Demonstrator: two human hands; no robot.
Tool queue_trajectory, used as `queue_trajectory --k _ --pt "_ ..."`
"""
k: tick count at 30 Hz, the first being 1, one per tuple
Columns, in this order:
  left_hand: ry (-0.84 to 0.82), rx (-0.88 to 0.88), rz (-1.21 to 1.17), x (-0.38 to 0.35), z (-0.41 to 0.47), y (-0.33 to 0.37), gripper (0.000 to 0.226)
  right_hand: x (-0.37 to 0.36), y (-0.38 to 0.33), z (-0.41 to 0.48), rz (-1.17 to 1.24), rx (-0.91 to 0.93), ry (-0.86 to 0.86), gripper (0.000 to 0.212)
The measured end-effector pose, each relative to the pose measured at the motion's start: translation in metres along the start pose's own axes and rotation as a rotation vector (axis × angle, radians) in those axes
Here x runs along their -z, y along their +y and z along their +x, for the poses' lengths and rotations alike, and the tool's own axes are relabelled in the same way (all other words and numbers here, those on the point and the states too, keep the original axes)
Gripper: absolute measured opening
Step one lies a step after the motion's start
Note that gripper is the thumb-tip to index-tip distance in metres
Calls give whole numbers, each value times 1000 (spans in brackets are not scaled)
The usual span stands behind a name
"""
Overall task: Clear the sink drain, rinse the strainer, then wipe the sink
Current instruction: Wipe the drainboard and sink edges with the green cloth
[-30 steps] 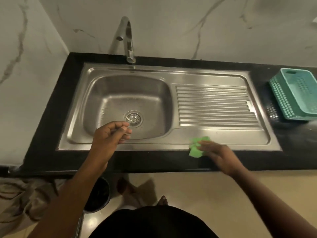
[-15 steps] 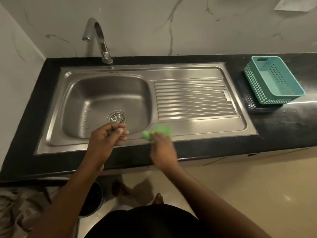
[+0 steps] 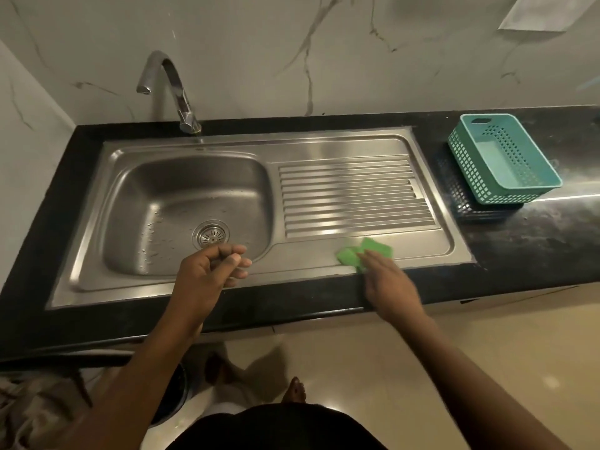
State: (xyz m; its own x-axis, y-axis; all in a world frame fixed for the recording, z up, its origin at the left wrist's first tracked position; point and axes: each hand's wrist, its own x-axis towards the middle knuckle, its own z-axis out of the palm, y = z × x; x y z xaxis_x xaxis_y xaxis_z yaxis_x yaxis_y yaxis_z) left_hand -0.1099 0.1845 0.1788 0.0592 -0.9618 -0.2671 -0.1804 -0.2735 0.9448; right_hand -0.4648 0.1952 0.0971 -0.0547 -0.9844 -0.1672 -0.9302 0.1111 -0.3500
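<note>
The steel sink (image 3: pixel 227 147) has its round strainer (image 3: pixel 211 235) seated in the drain, with water drops on the basin floor around it. My left hand (image 3: pixel 207 274) hovers over the basin's front rim, fingers loosely curled, and I see nothing in it. My right hand (image 3: pixel 389 287) holds a bunched green cloth (image 3: pixel 347 256) against the flat front strip of the drainboard, just below the ribs. That hand is motion-blurred. No water runs from the tap (image 3: pixel 175 89).
A teal plastic basket (image 3: pixel 506 164) sits on a black mat (image 3: pixel 461 203) on the dark counter (image 3: pixel 519 248) right of the sink. A dark bin (image 3: pixel 172 394) stands on the floor below, with a crumpled fabric (image 3: pixel 32 410) at lower left.
My right hand swept the green cloth left along the sink's front strip to the basin's corner, then back right to the middle of the drainboard. The left hand stayed hovering.
</note>
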Motion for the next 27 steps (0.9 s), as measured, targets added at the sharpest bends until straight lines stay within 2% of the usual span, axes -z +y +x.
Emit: queue_trajectory --k 4,8,10,14,16,18,22,24,27 --pt "-28 -1 2 -8 -2 0 20 32 65 -5 66 -248 121 49" --pt "-68 -13 -12 -20 -1 3 20 21 30 -5 196 -365 209 41" --pt "-95 -19 -14 -27 1 4 20 4 -8 -16 226 -282 190 38" --pt "-144 -40 -21 -39 14 11 21 -26 -78 -42 205 -34 57 47" --pt "-165 -54 -25 -43 21 14 22 -24 -100 -43 277 10 21 46" --pt "-187 -58 -38 -45 29 17 22 -9 -115 -38 503 -100 5 39" --pt "-229 -54 -53 -45 46 23 25 35 -132 -24 1177 -317 -11 29" --pt "-281 -85 -12 -43 53 26 33 51 -138 -17 1436 -342 -106 30" --pt "-382 -82 15 -40 61 32 56 68 -146 -7 1652 -289 -272 43"
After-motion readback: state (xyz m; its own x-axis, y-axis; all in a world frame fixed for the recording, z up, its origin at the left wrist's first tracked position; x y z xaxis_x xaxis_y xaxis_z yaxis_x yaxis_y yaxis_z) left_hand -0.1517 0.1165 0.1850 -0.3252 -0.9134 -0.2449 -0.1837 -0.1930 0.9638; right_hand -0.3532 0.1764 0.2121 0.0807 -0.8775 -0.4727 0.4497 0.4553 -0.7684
